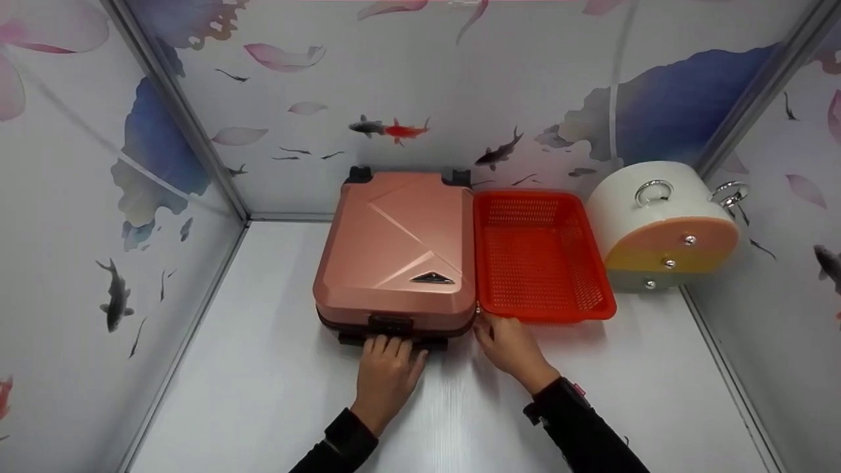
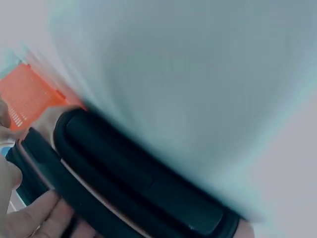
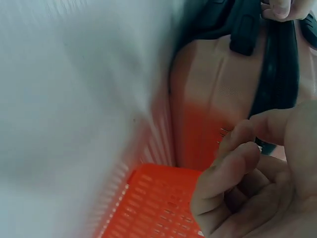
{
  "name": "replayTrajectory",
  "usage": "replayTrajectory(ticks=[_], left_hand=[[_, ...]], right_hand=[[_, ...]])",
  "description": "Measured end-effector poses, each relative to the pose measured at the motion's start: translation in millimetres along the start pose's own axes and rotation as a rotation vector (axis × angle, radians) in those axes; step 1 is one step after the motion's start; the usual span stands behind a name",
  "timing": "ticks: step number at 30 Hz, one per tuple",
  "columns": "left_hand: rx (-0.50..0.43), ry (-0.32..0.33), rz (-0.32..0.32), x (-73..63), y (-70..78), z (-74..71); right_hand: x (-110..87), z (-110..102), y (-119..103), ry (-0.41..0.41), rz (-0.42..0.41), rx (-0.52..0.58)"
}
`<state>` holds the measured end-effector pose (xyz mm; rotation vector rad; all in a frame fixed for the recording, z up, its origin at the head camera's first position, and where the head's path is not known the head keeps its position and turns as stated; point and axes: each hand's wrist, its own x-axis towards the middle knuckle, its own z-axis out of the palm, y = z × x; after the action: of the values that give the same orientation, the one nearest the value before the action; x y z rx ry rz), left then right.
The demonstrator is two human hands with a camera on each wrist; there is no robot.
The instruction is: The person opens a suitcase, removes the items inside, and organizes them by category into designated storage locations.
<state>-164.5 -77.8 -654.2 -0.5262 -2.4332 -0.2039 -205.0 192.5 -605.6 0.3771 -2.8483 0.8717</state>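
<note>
A pink suitcase (image 1: 394, 243) is lying flat on a white surface (image 1: 276, 387), stretching away beyond the left hand (image 1: 384, 381) and just to the left of the right hand's grip. At its near right corner, the right hand (image 1: 512, 348) is curling its fingers inward and pinching a small zip pull (image 1: 477, 307), thumb and forefinger nearly meeting; in the right wrist view the fingers are hiding most of the pull. A dark zip band (image 3: 282, 64) is running along the suitcase's side from that pinch toward the left hand.

The left hand is pressing its fairly straight fingers against the near edge, left of the pinch, with the thumb spreading apart from them. A black latch (image 1: 391, 323) is sitting just beyond those fingertips. A dark triangular emblem (image 1: 432, 278) is showing on the lid, beyond and left of the right hand, and black wheels (image 1: 359, 174) are jutting from the far end.

Just beyond the right hand and to its right, a red basket (image 1: 548, 314) is lying beside the suitcase. Farther right, a rounded white box (image 1: 640, 187) is standing with orange, yellow and green drawers facing the near side. Black sleeves (image 1: 585, 420) are covering both forearms.
</note>
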Motion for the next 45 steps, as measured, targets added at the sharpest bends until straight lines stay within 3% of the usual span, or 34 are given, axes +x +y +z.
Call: replayTrajectory(ticks=[5,12,16,19,23,33,35,37,42,45], left_hand=[[-0.041,-0.093,-0.054,2.9,-6.2,0.7],[-0.179,-0.342,-0.134,25.1,-17.5,-9.6],[-0.236,-0.467,-0.190,28.7,-19.3,-13.3],[-0.236,-0.495,-0.205,27.7,-16.8,-15.8],[-0.225,-0.519,-0.221,23.8,-9.7,-18.8],[-0.161,-0.588,-0.271,11.0,7.6,-29.8],[-0.156,-0.573,-0.274,8.3,9.2,-30.5],[-0.151,-0.547,-0.272,5.4,11.0,-29.5],[-0.107,-0.465,-0.254,0.1,15.6,-25.0],[-0.069,-0.436,-0.249,-2.3,17.9,-23.6]], right_hand=[[-0.3,7,-1,0.011,0.004,0.044],[1.4,6,-3,0.000,0.093,0.106],[2.0,6,-3,-0.011,0.110,0.147],[1.9,6,-1,-0.071,0.134,0.230],[0.0,4,3,-0.163,0.232,0.395],[-4.7,6,4,-0.102,0.355,0.612],[-6.2,7,4,-0.105,0.357,0.595],[-7.6,6,3,-0.094,0.308,0.503],[-11.7,2,3,-0.016,0.049,0.120],[-16.1,0,2,0.021,-0.083,-0.032]])
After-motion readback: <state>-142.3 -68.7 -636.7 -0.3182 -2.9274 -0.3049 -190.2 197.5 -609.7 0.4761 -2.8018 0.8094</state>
